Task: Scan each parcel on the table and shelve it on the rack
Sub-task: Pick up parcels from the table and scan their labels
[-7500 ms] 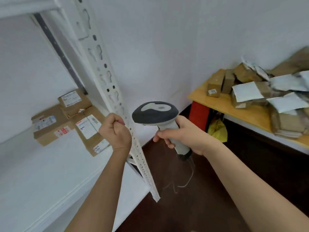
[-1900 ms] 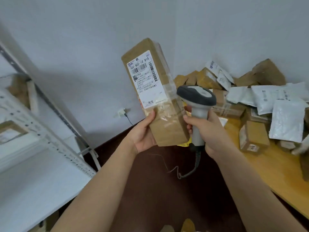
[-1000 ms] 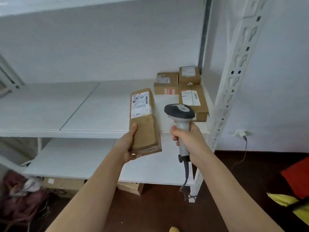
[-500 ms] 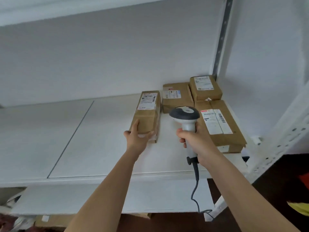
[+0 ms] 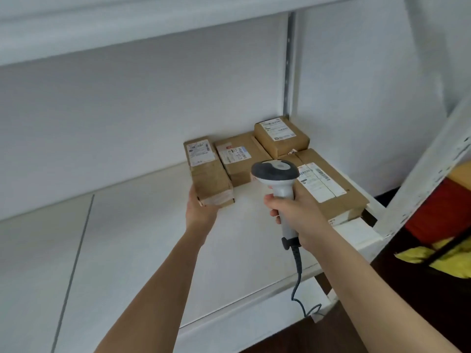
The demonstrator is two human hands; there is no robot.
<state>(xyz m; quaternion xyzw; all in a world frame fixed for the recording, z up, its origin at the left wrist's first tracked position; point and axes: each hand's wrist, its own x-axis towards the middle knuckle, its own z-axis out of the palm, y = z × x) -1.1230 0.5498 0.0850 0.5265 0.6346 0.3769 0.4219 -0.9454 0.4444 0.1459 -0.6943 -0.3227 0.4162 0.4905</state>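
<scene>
White shelf board (image 5: 127, 250) of the rack spreads wide and bare left of the left hand (image 5: 201, 208). Since half a second ago, the long parcel (image 5: 207, 171) has slid deeper, now touching the back wall and the neighbouring box (image 5: 239, 159). Left fingers cup its near end; the right hand (image 5: 295, 212) grips the scanner (image 5: 276, 179). Label print is too blurred to read.
</scene>
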